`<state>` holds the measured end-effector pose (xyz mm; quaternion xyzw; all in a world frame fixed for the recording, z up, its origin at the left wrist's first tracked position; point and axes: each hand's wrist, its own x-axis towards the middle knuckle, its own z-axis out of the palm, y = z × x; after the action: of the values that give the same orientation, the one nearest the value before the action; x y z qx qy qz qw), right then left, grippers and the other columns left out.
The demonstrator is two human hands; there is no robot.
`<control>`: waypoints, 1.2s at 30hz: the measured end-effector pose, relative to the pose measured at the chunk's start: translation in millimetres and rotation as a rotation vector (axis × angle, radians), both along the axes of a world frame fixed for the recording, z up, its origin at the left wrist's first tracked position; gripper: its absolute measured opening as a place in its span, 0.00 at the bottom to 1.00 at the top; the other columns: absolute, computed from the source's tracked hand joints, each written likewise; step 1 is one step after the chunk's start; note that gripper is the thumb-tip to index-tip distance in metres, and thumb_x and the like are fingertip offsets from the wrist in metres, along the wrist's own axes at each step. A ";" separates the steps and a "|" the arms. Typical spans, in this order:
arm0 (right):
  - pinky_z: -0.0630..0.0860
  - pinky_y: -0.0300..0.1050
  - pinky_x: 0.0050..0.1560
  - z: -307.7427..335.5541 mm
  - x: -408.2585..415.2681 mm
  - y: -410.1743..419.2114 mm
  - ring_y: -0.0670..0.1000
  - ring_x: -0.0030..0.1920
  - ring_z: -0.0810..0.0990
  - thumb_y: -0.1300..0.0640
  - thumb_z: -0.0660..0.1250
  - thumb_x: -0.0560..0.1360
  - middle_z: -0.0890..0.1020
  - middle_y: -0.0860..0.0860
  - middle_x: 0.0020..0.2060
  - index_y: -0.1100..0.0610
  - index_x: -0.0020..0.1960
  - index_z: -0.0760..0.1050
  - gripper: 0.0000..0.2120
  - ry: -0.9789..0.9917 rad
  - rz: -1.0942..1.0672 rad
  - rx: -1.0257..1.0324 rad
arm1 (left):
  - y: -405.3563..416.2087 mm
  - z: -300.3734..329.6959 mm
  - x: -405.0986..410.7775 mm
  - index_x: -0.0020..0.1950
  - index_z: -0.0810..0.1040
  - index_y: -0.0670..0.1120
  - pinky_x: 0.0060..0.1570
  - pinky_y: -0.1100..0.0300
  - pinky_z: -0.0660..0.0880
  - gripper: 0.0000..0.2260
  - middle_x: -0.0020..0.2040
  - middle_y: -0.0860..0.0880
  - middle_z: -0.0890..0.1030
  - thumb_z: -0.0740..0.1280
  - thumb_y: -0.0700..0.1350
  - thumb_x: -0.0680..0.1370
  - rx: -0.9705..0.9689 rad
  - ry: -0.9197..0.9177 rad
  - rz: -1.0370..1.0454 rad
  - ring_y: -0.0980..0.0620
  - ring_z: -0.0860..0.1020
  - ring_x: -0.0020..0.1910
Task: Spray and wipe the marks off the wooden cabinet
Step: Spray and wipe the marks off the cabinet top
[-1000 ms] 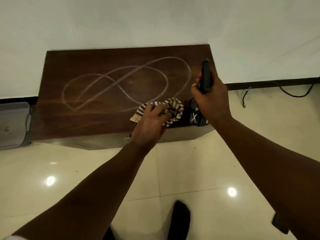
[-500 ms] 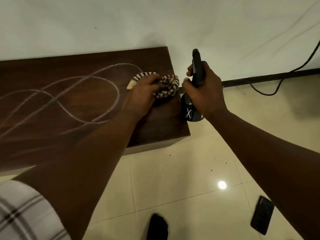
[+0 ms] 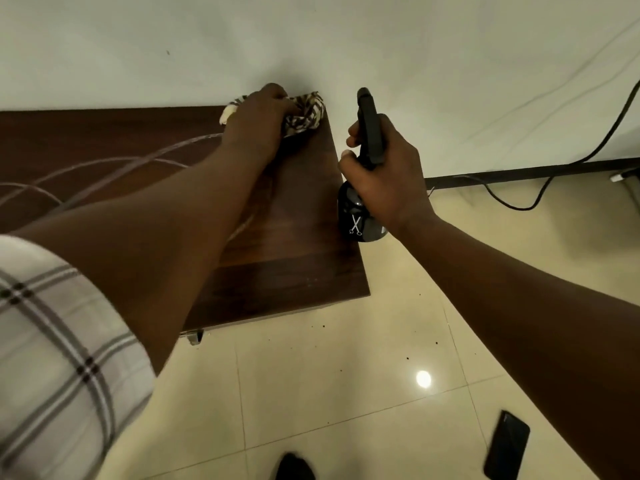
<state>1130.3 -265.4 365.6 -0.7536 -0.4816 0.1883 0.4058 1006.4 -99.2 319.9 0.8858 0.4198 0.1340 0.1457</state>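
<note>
The dark wooden cabinet (image 3: 298, 237) stands against the white wall, its top crossed by pale looping chalk marks (image 3: 114, 164) on the left. My left hand (image 3: 259, 119) presses a striped brown-and-cream cloth (image 3: 304, 114) onto the cabinet's far right corner. My right hand (image 3: 384, 178) holds a black spray bottle (image 3: 360, 216) upright, just off the cabinet's right edge, nozzle pointing away from me. My left forearm hides part of the marks.
A black phone (image 3: 506, 448) lies on the glossy cream floor tiles at the lower right. A black cable (image 3: 540, 199) runs along the skirting at the right. My dark shoe tip (image 3: 294, 467) shows at the bottom edge.
My left hand has slid the cloth from the cabinet's front right area to its far right corner. The view has swung right, and the spray bottle stayed beside the cabinet's right edge.
</note>
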 end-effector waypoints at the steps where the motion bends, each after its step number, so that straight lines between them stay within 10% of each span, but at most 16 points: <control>1: 0.70 0.26 0.40 -0.5 -1.2 0.6 0.41 0.38 0.76 0.56 0.68 0.74 0.82 0.48 0.45 0.52 0.53 0.74 0.08 -0.006 -0.002 -0.010 | -0.7 1.4 -0.1 0.67 0.77 0.45 0.63 0.51 0.68 0.18 0.70 0.43 0.70 0.63 0.34 0.77 -0.013 0.001 -0.001 0.40 0.72 0.66; 7: 0.73 0.39 0.42 2.8 -18.9 4.3 0.49 0.40 0.78 0.53 0.67 0.73 0.82 0.51 0.45 0.54 0.53 0.75 0.10 -0.025 0.014 -0.058 | -15.4 5.7 -39.7 0.63 0.79 0.40 0.60 0.52 0.69 0.19 0.64 0.38 0.74 0.62 0.31 0.73 -0.036 -0.054 -0.142 0.38 0.74 0.63; 21: 0.67 0.21 0.43 38.0 -53.3 23.3 0.31 0.40 0.76 0.58 0.68 0.74 0.80 0.46 0.44 0.57 0.53 0.76 0.08 -0.022 -0.067 0.020 | -102.2 -10.3 -159.2 0.72 0.70 0.53 0.69 0.56 0.66 0.20 0.76 0.53 0.65 0.63 0.47 0.80 -0.061 0.124 -0.917 0.49 0.60 0.76; 36: 0.69 0.23 0.42 34.5 -61.1 -14.4 0.37 0.40 0.77 0.58 0.68 0.74 0.83 0.50 0.47 0.55 0.55 0.76 0.09 -0.039 -0.062 -0.043 | 4.4 2.7 -142.6 0.68 0.73 0.43 0.56 0.42 0.73 0.17 0.65 0.36 0.72 0.61 0.42 0.79 0.059 0.199 0.134 0.33 0.73 0.62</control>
<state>1069.1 -279.8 400.1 -0.7804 -0.4615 0.1712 0.3856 863.8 -94.8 322.7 0.8684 0.4865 0.0673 0.0680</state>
